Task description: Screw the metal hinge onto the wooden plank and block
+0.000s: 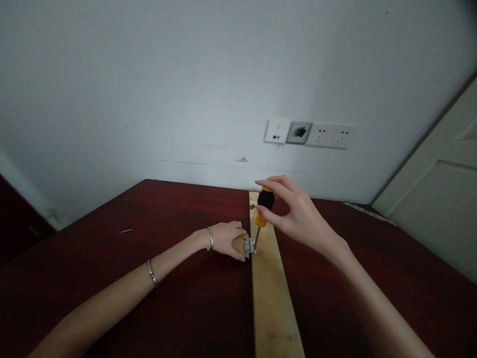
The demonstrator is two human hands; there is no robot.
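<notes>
A long pale wooden plank [272, 298] lies on the dark red table [167, 298], running away from me toward the wall. A small silver hinge [250, 244] sits at the plank's left edge. My left hand [227, 238] is closed around a small wooden block [240, 244] beside the hinge, pressing it against the plank. My right hand [294, 211] pinches the yellow-and-black handle of a screwdriver [264, 206], which stands almost upright with its tip on the hinge.
A small thin metal piece [126, 230], maybe a screw, lies on the table at far left. Wall sockets [311, 133] are on the white wall behind. A white door [439, 199] stands at right.
</notes>
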